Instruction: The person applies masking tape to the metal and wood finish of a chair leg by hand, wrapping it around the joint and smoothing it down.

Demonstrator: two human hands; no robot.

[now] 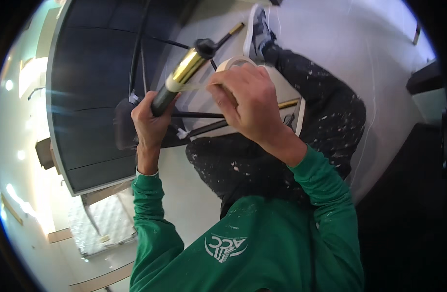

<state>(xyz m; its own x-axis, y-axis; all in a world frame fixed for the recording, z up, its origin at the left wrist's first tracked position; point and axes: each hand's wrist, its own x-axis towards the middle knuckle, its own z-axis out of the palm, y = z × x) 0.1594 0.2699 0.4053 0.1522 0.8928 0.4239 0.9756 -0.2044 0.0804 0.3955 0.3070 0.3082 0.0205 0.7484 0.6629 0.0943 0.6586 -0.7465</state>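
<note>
My left hand [150, 119] is closed around a black tubular leg [161, 101], tilted up to the right. Its upper part is a shiny gold sleeve [188, 65], capped by a dark rounded end [205, 47]. A pale band of tape [173, 83] wraps the tube just below the gold. From that band a thin, see-through strip [193, 87] runs across to my right hand [252, 100]. My right hand's fingers are curled on a cream roll of masking tape [228, 63], which is partly hidden behind them.
Beyond my left hand stands a large dark panel [94, 97] with a light edge. Thin black bars [204, 115] cross between it and my bent legs. Another gold-tipped leg [233, 32] points toward my shoe [259, 34]. Bubble wrap [99, 221] lies at lower left.
</note>
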